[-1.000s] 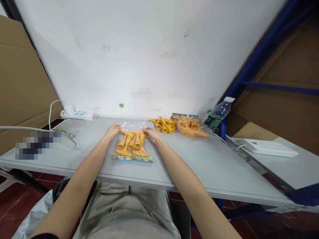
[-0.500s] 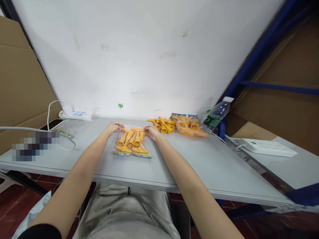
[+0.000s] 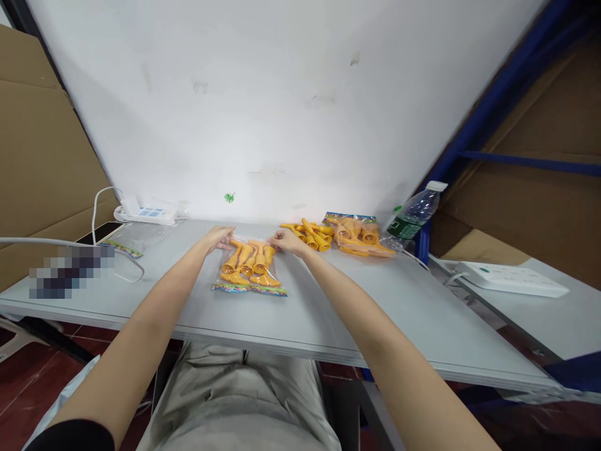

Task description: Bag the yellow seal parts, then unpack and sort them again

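Plastic bag [image 3: 248, 290], clear with a bright printed strip, rests on the table [image 3: 352, 300] before us, orange-yellow pieces [image 3: 244, 257] inside. At its far corners our left hand [image 3: 218, 239] and right hand [image 3: 286, 241] each pinch the edge. If one pinch slipped, that edge might sag and, were it unsealed, which we cannot tell, pieces could spill. Counting outward, we have one plastic bag, three flared ends [image 3: 228, 269] plain in it; beyond, one flat bag [image 3: 123, 248] to the left, one loose pile [image 3: 312, 235], its overlapping pieces past our counting, one filled bag [image 3: 350, 217] and one bottle [image 3: 413, 216] beside it.
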`<state>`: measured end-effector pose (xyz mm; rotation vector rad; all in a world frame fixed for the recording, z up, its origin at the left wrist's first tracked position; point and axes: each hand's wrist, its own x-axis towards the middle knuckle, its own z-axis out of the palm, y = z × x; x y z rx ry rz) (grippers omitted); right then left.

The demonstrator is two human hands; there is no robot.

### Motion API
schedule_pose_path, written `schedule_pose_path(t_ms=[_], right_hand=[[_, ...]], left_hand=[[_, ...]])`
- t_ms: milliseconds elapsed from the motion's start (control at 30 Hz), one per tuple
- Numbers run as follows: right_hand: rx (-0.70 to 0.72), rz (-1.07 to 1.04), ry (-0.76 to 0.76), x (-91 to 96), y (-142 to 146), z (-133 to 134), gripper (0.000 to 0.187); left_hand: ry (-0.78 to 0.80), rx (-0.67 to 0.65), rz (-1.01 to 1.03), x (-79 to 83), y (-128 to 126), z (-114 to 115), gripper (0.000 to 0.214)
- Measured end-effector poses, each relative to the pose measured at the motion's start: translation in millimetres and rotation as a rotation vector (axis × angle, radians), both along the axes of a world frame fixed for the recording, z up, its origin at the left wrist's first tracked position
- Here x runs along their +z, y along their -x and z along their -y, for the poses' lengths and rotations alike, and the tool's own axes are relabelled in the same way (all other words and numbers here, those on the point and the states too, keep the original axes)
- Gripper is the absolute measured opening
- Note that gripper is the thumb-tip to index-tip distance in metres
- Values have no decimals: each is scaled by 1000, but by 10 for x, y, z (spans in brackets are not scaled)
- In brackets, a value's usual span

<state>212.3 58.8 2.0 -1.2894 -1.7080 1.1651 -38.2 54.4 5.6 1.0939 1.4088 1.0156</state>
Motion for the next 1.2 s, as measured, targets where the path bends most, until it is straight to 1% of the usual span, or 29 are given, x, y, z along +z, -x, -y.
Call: schedule_pose_path(t_ms=[33,67,133,233,333,433,533,633,733,800,867,967,1100,1167,1200], right_hand=[[10,41,-11,7,-8,-7,28],[17,63,-9,12,-14,-14,30],[17,46,15,13,-21,-22,30],[-24,-32,55,-7,-16,-16,28],[-86,-90,90,-51,8,-3,27],[-101,-156,149,-89,30,4,24],[-59,-163,225,-75,18,16,20],[62,-131,281,14,-26,41,18],[194,-60,299,166,-65,52,24],[233,31,297,286,-71,37,32],[249,123,294,413,-62,13,39],[306,204,313,593,-26,6,42],[408,190,413,743,35,98,37],[406,118,447,761,39,156,36],[386,73,453,756,25,179,35]], left_hand=[[12,16,-8,-1,-9,-1,17],[29,41,-9,-3,-18,-3,21],[72,76,6,-8,-29,-10,29],[112,42,29,-24,-25,-18,21],[130,-9,5,-43,-5,-12,15],[127,-20,-54,-46,4,-2,19],[77,2,-91,-26,-10,-2,25],[-16,17,-82,22,-31,-9,27],[-175,-49,-65,111,-53,-9,26],[-270,-109,-64,194,-78,-7,25],[-328,-152,-71,289,-118,-6,24],[-405,-226,-80,436,-210,-5,22],[-477,-299,-111,593,-354,1,20],[-489,-283,-123,644,-398,8,19],[-498,-253,-122,660,-405,15,20]])
